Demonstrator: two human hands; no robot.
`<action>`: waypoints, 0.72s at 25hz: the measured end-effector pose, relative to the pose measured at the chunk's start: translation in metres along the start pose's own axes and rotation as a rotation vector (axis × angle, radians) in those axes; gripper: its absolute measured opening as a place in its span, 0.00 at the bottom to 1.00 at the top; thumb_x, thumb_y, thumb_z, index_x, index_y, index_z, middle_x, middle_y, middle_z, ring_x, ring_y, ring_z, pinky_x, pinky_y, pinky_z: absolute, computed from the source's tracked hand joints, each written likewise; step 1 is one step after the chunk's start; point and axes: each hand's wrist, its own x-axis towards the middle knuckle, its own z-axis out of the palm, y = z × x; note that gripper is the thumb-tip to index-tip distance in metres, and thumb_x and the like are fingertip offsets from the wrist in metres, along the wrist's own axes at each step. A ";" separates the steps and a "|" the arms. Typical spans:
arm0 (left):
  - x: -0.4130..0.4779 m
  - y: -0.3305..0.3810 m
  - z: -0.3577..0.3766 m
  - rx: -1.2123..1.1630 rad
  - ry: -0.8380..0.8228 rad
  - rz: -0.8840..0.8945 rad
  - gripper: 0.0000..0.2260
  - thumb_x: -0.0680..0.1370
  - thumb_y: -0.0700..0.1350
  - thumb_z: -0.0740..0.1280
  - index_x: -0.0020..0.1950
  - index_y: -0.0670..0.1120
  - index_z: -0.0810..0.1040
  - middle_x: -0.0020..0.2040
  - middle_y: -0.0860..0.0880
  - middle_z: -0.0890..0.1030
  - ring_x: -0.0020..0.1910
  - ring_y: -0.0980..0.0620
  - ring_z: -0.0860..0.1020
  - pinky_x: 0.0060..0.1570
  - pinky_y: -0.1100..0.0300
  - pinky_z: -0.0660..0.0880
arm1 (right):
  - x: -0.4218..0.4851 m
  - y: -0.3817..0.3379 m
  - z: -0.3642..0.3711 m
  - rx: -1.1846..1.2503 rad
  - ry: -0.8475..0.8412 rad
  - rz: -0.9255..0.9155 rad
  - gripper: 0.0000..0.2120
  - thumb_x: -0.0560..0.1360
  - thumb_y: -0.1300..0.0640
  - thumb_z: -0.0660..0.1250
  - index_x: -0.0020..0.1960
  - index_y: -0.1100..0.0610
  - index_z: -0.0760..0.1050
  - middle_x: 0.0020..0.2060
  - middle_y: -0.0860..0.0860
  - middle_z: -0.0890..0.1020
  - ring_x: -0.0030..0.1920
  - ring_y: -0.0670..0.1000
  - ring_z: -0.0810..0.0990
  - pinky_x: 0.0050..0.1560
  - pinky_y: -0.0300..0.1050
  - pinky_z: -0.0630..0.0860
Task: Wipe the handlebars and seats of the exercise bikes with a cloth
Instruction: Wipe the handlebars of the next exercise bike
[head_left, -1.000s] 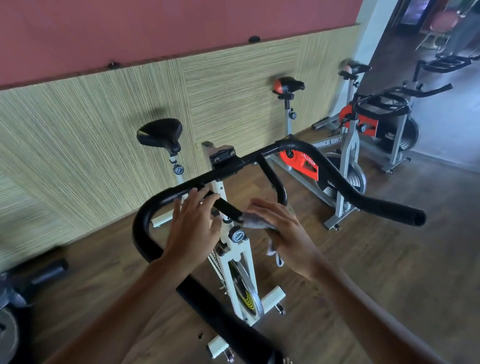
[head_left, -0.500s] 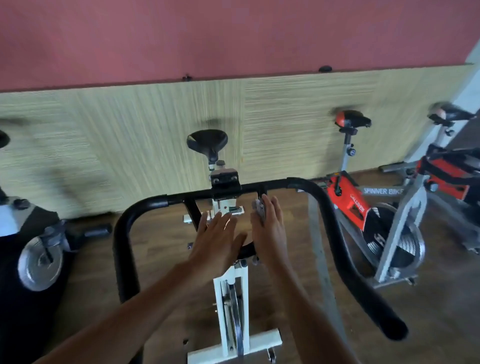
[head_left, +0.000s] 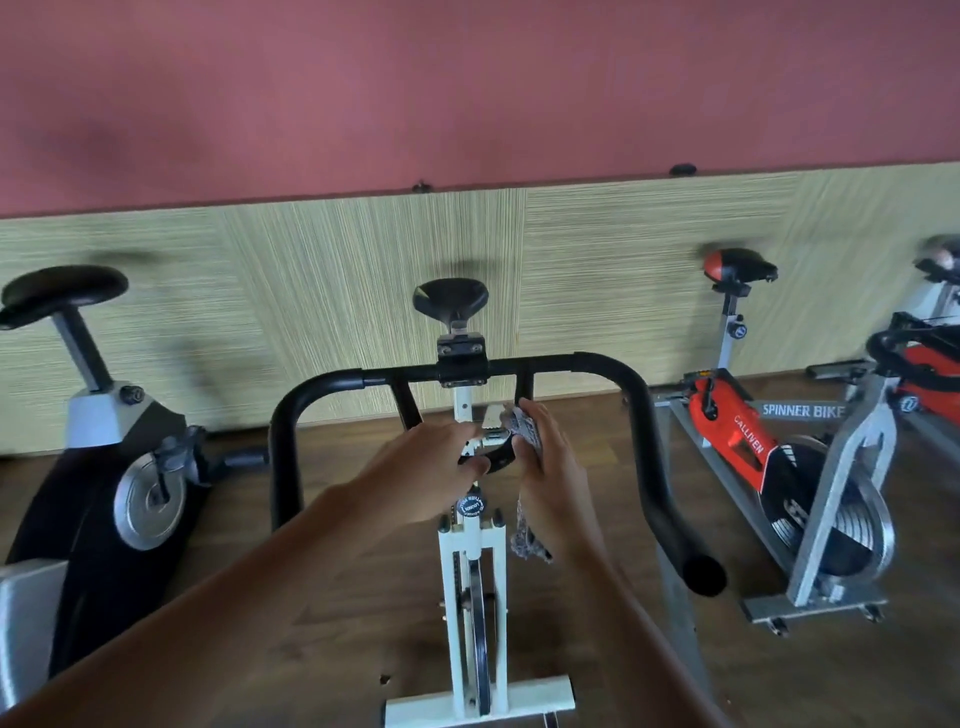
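Handlebar wiping is in hand. The right hand (head_left: 553, 467) curls its fingers round a grey patterned cloth (head_left: 527, 434), pressing it on the black tubular handlebar (head_left: 613, 366) at its near middle loop, which the left hand (head_left: 434, 470) grips. Next the outer bars and the far black padded seat (head_left: 451, 299) likely need wiping.

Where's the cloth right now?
Head view, centre: the cloth is held in the right hand against the white bike's inner handlebar loop, opposite the left hand, its tail hanging below.

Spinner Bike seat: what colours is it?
The seat is black with a red end; head view.
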 end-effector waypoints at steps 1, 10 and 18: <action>-0.014 0.007 -0.002 0.006 0.038 -0.009 0.20 0.81 0.53 0.63 0.72 0.48 0.71 0.68 0.48 0.77 0.63 0.50 0.78 0.63 0.50 0.74 | -0.010 -0.006 -0.005 -0.011 -0.014 -0.014 0.21 0.84 0.58 0.57 0.77 0.52 0.64 0.73 0.49 0.70 0.73 0.50 0.68 0.74 0.50 0.65; -0.132 0.062 0.046 -0.299 0.276 -0.021 0.14 0.79 0.53 0.66 0.64 0.51 0.79 0.60 0.54 0.83 0.59 0.52 0.80 0.60 0.48 0.77 | -0.145 -0.019 -0.079 0.112 -0.096 -0.050 0.17 0.83 0.59 0.59 0.71 0.47 0.70 0.51 0.39 0.81 0.49 0.41 0.80 0.45 0.29 0.74; -0.160 0.138 0.093 -0.513 0.314 0.014 0.11 0.80 0.44 0.66 0.62 0.47 0.80 0.56 0.53 0.83 0.54 0.60 0.80 0.51 0.73 0.71 | -0.213 0.019 -0.149 0.202 0.007 -0.037 0.19 0.83 0.61 0.60 0.71 0.45 0.70 0.62 0.40 0.80 0.61 0.38 0.78 0.57 0.33 0.74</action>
